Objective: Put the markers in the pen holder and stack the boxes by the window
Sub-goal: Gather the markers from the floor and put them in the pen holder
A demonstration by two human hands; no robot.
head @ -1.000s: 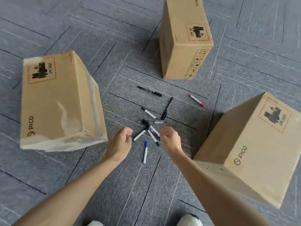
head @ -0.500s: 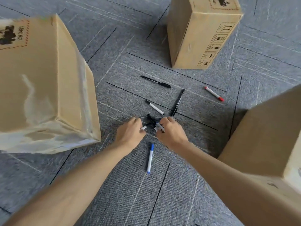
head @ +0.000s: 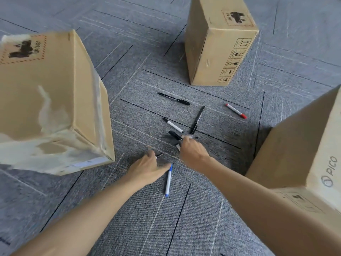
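Observation:
Several markers lie on the grey carpet between three cardboard boxes. My right hand [head: 192, 151] is closed over the small pile, and a black marker [head: 175, 134] and a white marker end stick out from its fingers. My left hand [head: 147, 168] is curled around a marker whose dark tip [head: 159, 155] shows, and its thumb touches the cap of a blue marker [head: 168, 180]. Lying loose are a black marker [head: 173, 98], a red-capped marker [head: 236, 111], a white marker with a black cap [head: 173, 125] and a thin black pen [head: 198, 118]. No pen holder is in view.
The left box [head: 55, 93] has torn tape and stands close to my left forearm. A far box [head: 217, 39] stands upright beyond the markers. The right box [head: 302, 150] sits just beside my right forearm. Carpet tiles cover the whole floor.
My left hand has pulled back from the pile toward the blue marker, with a marker in it. My right hand stays on the pile, now closed on markers. The view has shifted slightly.

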